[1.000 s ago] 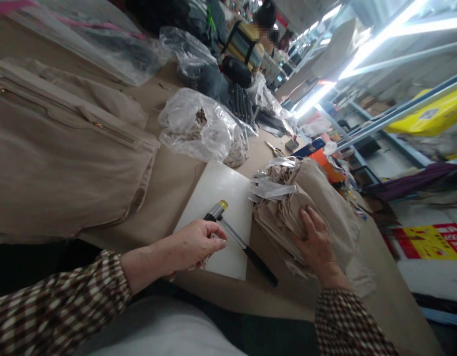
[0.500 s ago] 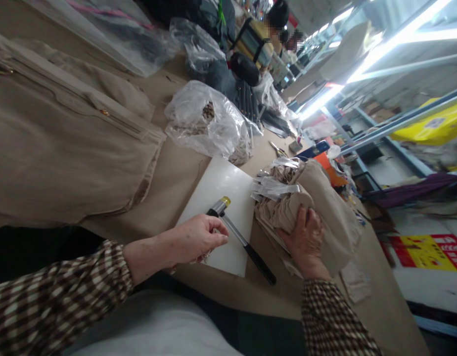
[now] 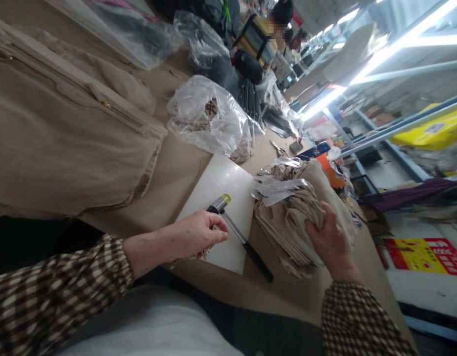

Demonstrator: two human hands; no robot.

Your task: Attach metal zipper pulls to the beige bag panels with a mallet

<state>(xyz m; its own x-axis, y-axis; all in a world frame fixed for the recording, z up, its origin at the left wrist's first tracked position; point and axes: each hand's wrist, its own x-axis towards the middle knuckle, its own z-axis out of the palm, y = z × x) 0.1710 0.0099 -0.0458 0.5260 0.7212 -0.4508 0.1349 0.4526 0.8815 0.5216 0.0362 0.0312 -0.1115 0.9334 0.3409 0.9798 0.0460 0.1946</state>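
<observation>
Right hand [image 3: 330, 242] closed on a sheaf of beige fabric pieces [image 3: 278, 230]!
From my remote seat I see that stack lying on the table [image 3: 172, 168] beside the white board [image 3: 223, 175]: soft, matte, many-layered, edges ruffled, upper layers curled back under the fingers, shiny translucent strips [image 3: 278, 185] across its far end; over the board, near the black-handled hammer [image 3: 234, 226], the left hand [image 3: 199, 235] curls, its underside hidden, so I can't tell what it holds.
</observation>
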